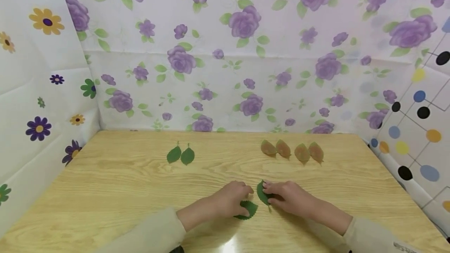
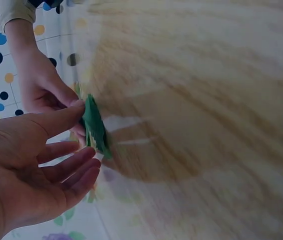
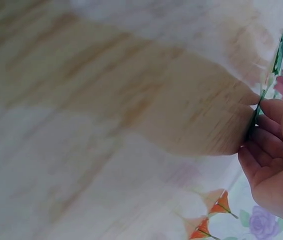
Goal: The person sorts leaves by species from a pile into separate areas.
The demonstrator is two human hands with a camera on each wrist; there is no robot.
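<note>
Two green leaves with toothed edges lie near the front middle of the wooden table. My left hand [image 1: 230,200] is over the left leaf [image 1: 250,208]; its thumb touches that leaf, while the other fingers reach past it, loosely extended. In the left wrist view, the leaf [image 2: 96,127] shows beyond the thumb and fingertips. With curled fingers and thumb, my right hand [image 1: 290,196] holds the right leaf [image 1: 261,193] at its edges. The right wrist view shows this leaf [image 3: 254,120] edge-on at the fingertips, its underside hidden. The two leaves are slightly apart.
Two green leaves [image 1: 181,154] lie side by side at the back left of the table [image 1: 123,190]. Several reddish-brown leaves [image 1: 268,148] form a row at the back right. Flowered sheeting [image 1: 225,89] hangs behind, and dotted sheeting [image 1: 415,136] borders the right side.
</note>
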